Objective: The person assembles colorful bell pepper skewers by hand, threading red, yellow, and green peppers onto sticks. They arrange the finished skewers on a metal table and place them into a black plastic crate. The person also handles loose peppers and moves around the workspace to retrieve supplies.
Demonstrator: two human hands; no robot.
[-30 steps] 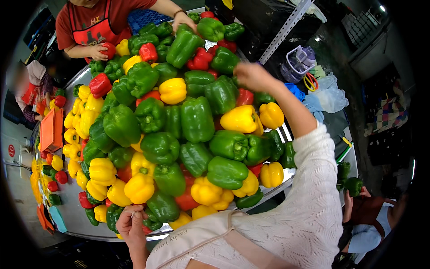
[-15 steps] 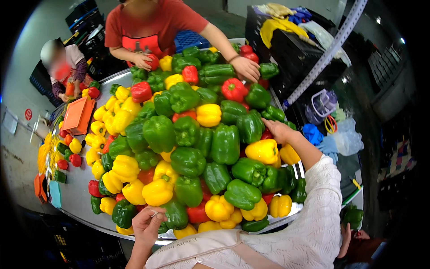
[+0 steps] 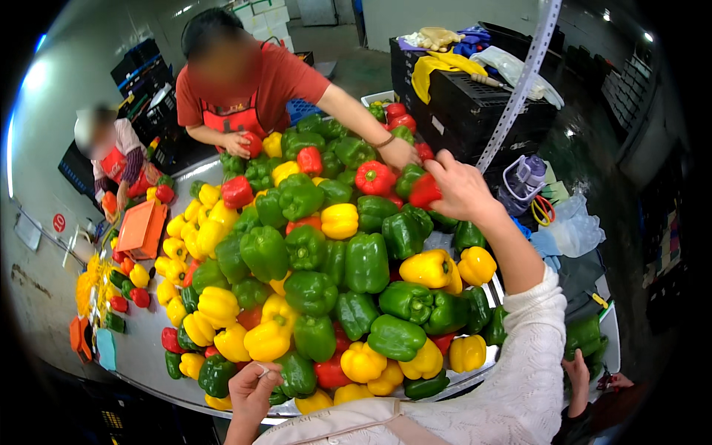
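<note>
A large heap of green, yellow and red bell peppers covers the metal table (image 3: 152, 341) in front of me. My right hand (image 3: 461, 189) reaches to the heap's far right side, its fingers closed on a red bell pepper (image 3: 425, 192), slightly blurred. Close to that pepper lies a green bell pepper (image 3: 407, 180). At the near edge my left hand (image 3: 251, 391) is pinched around a small whitish bit that I cannot make out. Just beside it rest a green bell pepper (image 3: 297, 374) and a yellow bell pepper (image 3: 268, 340).
Across the table a person in a red shirt (image 3: 293, 74) reaches into the heap and holds another red pepper. A second person (image 3: 122, 159) works at the far left by an orange tray (image 3: 142, 228). A perforated post (image 3: 519, 89), black crates (image 3: 475, 111) and a purple jug (image 3: 523, 182) stand right.
My right hand has risen from the heap's right side with a red bell pepper in it. My left hand keeps its pinch. The view has tilted up slightly.
</note>
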